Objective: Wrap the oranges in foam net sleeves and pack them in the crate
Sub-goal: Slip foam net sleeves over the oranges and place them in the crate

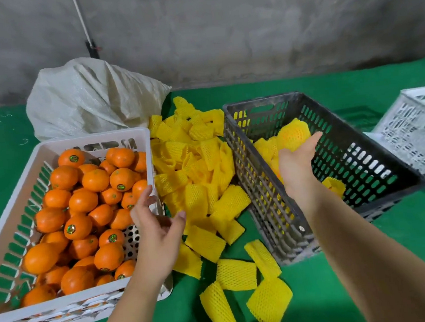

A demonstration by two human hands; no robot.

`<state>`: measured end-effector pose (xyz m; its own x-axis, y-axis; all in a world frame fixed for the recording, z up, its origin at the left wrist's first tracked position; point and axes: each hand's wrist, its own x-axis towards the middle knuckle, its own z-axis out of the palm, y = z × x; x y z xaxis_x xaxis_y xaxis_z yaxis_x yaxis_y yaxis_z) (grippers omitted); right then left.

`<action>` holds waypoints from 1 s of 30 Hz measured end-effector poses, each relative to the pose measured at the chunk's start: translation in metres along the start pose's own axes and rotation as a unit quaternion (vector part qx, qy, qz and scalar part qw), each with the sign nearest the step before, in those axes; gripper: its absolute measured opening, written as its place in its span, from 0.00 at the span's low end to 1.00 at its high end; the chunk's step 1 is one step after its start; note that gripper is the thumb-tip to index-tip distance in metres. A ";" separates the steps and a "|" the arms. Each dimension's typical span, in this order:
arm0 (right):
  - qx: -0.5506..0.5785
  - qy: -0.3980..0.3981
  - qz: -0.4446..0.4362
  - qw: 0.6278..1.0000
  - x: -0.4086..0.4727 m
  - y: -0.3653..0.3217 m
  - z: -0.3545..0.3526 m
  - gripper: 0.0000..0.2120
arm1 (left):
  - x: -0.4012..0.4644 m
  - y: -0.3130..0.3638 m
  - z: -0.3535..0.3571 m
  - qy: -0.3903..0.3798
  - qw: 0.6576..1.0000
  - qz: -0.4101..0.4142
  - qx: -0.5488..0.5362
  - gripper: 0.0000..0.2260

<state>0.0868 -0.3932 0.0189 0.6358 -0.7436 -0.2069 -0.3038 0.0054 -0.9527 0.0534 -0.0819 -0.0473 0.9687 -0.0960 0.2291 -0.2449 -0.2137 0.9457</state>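
over the black crate (361, 173), a yellow-netted orange (292, 133) just beyond the loose, empty hands (297, 161)

Dark crate (360, 163) open-topped; sleeve pile (194, 167) crowds its left.

So the left hand (158, 227) sits over the gap between the crate of loose oranges (83, 218) on its left and the pile of foam net sleeves (197, 177) on its right. Behind that crate there's a woven sack (90, 97). The right hand (296, 161) is over the slotted crate (366, 173), wrapped oranges (292, 134) just ahead of its fingers. Further right of it sits another crate (420, 137).
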 end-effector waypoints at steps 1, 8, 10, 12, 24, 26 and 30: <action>-0.057 -0.001 0.000 0.998 0.003 0.004 0.001 0.45 | 0.003 0.000 0.002 -0.005 1.000 0.003 0.012 0.30; -0.517 -0.070 -0.341 0.782 -0.010 0.038 0.027 0.50 | 0.005 0.001 0.002 -0.003 0.997 -0.050 -0.066 0.15; -0.629 -0.078 -0.361 0.684 -0.012 0.046 0.037 0.48 | 0.005 0.001 0.003 -0.018 0.998 -0.040 -0.049 0.13; -0.678 -0.084 -0.343 0.645 -0.010 0.050 0.040 0.42 | 0.003 0.002 0.007 -0.049 0.998 0.009 0.038 0.10; -0.587 -0.437 -0.161 0.662 -0.103 0.130 0.048 0.47 | -0.052 -0.063 0.050 -0.399 0.805 -0.079 0.432 0.37; -0.582 -0.469 -0.111 0.655 -0.115 0.149 0.038 0.51 | -0.059 -0.075 0.042 -0.481 0.745 -0.116 0.447 0.49; -0.638 -0.413 -0.062 0.647 -0.123 0.188 0.000 0.63 | -0.079 -0.095 0.035 -0.526 0.687 -0.070 0.497 0.44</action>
<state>-0.0488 -0.3006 -0.1344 0.7127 -0.0716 -0.6978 -0.2175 -0.9683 -0.1228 -0.0014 -0.0882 -0.1633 0.5479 -0.5442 -0.6353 -0.5661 -0.8004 0.1973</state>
